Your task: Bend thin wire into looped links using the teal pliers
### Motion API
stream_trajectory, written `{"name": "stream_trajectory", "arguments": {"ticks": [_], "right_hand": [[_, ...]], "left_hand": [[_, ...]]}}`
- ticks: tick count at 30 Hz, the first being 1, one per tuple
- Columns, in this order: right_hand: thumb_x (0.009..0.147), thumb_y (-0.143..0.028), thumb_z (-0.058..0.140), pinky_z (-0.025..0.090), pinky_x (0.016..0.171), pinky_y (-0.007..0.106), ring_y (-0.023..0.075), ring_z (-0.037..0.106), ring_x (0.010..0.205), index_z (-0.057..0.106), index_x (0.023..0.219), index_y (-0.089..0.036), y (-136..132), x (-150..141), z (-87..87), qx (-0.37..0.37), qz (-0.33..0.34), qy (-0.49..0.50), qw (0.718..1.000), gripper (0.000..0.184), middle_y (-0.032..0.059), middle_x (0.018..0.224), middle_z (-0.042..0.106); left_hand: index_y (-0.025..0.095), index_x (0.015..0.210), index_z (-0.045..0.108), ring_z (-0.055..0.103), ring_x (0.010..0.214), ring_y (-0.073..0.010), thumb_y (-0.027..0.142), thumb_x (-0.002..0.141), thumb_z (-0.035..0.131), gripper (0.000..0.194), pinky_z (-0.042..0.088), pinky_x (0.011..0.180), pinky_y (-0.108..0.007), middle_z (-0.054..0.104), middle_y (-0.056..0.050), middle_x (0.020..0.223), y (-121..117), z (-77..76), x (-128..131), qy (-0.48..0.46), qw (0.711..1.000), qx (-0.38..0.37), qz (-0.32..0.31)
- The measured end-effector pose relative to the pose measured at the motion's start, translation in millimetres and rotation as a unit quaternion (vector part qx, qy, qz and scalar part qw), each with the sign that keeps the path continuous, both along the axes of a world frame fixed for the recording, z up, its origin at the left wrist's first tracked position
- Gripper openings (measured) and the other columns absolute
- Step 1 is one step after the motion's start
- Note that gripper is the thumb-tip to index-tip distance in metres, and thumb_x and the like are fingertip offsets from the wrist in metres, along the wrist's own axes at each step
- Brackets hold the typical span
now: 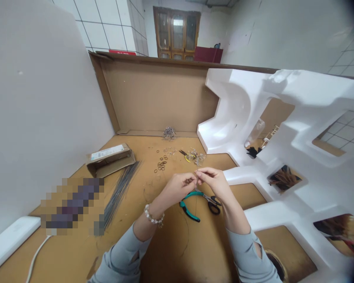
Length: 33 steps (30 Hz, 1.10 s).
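Note:
My left hand point(178, 188), with a beaded bracelet point(153, 217) at the wrist, is closed in a pinch. My right hand point(214, 181) pinches close against it, the fingertips of both meeting around a thin wire. What is formed between the fingertips is too small to make out. A fine length of wire point(188, 230) curves down below the hands. Just under them lie teal-handled pliers point(190, 212) and black-handled scissors point(214, 204). Several small dark rings point(161, 165) are scattered beyond my left hand.
Yellow-handled pliers point(187, 156) lie beside tangled wire pieces point(198, 157), with another wire clump point(169, 133) farther back. At left are a bundle of straight grey wires point(120, 192) and a cardboard box point(109, 171). White moulded foam point(233, 118) stands at right, and a cardboard wall point(159, 98) behind.

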State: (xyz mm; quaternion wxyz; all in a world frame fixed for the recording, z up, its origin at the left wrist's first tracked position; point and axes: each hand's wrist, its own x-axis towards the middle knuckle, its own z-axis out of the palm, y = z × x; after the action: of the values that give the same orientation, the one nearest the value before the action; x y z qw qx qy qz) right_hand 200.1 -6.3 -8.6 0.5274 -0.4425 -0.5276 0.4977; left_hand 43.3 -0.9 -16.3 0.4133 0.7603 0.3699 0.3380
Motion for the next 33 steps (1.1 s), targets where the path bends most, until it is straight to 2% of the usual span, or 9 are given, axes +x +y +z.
{"name": "stream_trajectory", "arguments": {"ticks": [4, 9, 21, 27, 33], "right_hand": [[0.066, -0.033, 0.072, 0.041, 0.054, 0.025, 0.0102, 0.051, 0.05, 0.07, 0.072, -0.016, 2, 5, -3.9, 0.003, -0.007, 0.018, 1.0, 0.018, -0.0007, 0.052, 0.061], [0.067, -0.033, 0.072, 0.042, 0.052, 0.024, 0.0103, 0.052, 0.05, 0.07, 0.075, -0.016, 6, 10, -9.7, 0.0, 0.015, 0.063, 0.998, 0.019, 0.0002, 0.054, 0.062], [0.07, -0.032, 0.07, 0.042, 0.054, 0.025, 0.0101, 0.051, 0.05, 0.07, 0.076, -0.017, 2, 10, -6.3, 0.017, 0.0, 0.04, 0.999, 0.016, -0.0007, 0.053, 0.061], [0.07, -0.031, 0.07, 0.044, 0.058, 0.026, 0.0112, 0.054, 0.053, 0.07, 0.078, -0.018, 1, 10, -5.2, 0.038, -0.012, 0.07, 0.997, 0.016, -0.0006, 0.056, 0.063], [0.07, -0.031, 0.07, 0.044, 0.059, 0.026, 0.0114, 0.054, 0.054, 0.07, 0.078, -0.018, 0, 10, -4.3, 0.045, -0.016, 0.067, 0.997, 0.015, -0.0005, 0.056, 0.063]], "left_hand": [[0.013, 0.076, 0.063, 0.051, 0.06, -0.009, 0.029, 0.08, 0.052, 0.021, 0.041, 0.059, -0.02, 0.062, -0.002, 0.072, 5, -1.7, -2, -0.061, 0.993, -0.093, -0.045], [0.011, 0.073, 0.064, 0.053, 0.06, -0.01, 0.036, 0.077, 0.058, 0.026, 0.044, 0.061, -0.022, 0.062, -0.004, 0.07, 8, -0.2, -3, -0.118, 0.973, -0.179, -0.084], [0.012, 0.079, 0.065, 0.054, 0.061, -0.0096, 0.037, 0.073, 0.064, 0.026, 0.043, 0.061, -0.022, 0.064, -0.005, 0.073, 9, -8.4, -3, -0.119, 0.969, -0.197, -0.087], [0.01, 0.076, 0.064, 0.055, 0.064, -0.0099, 0.033, 0.068, 0.07, 0.025, 0.043, 0.063, -0.023, 0.064, -0.005, 0.074, 9, -6.9, 2, -0.193, 0.943, -0.253, -0.095], [0.011, 0.076, 0.061, 0.053, 0.06, -0.0083, 0.031, 0.07, 0.069, 0.023, 0.042, 0.061, -0.022, 0.061, -0.004, 0.072, 8, -14.5, 5, -0.24, 0.916, -0.299, -0.121]]}}
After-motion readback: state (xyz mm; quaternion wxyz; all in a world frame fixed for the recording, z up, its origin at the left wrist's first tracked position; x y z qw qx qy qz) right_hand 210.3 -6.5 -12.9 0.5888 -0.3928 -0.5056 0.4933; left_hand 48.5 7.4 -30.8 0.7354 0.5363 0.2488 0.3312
